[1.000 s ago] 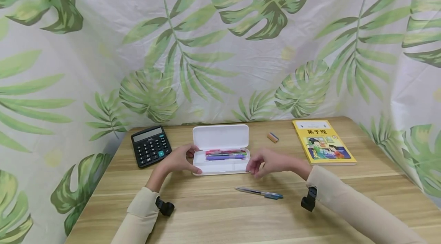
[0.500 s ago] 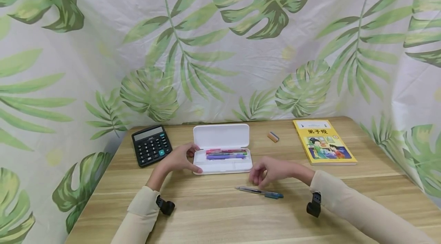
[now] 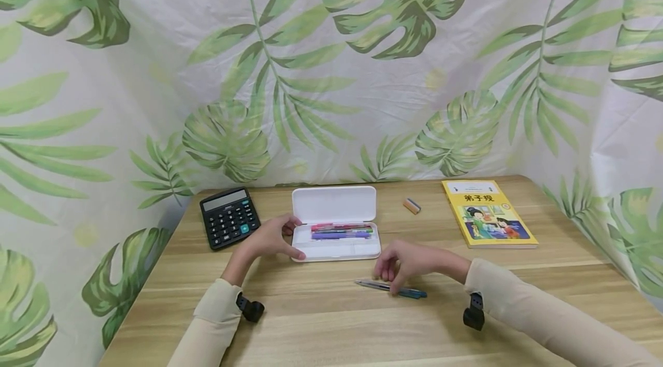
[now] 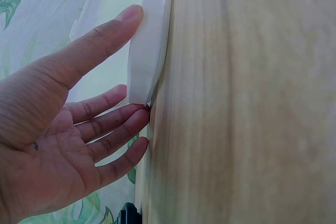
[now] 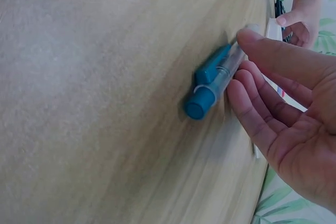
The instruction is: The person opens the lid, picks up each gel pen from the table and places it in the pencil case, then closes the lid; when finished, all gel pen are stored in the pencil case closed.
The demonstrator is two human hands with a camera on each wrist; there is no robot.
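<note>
A white pencil case (image 3: 336, 249) stands with its lid raised and several pens (image 3: 340, 234) in its back compartment. At its left end, my left hand (image 3: 271, 239) holds it, thumb at the front corner and fingers toward the back; in the left wrist view the thumb (image 4: 102, 40) lies along the case's rim. In front of the case, a clear ballpoint pen (image 3: 374, 284) with a blue clip lies on the table. My right hand (image 3: 411, 260) is over it. The right wrist view shows the pen (image 5: 210, 80) between thumb and fingers, which pinch its barrel.
A black calculator (image 3: 229, 218) lies just left of my left hand. Behind the case's right side is a small eraser (image 3: 412, 206). A yellow book (image 3: 487, 214) lies at the back right of the wooden table (image 3: 321, 321). A leaf-patterned curtain surrounds the table.
My right hand has moved from the case's right end down toward me to the pen, and its thumb has come onto the barrel. The left hand stays at the case.
</note>
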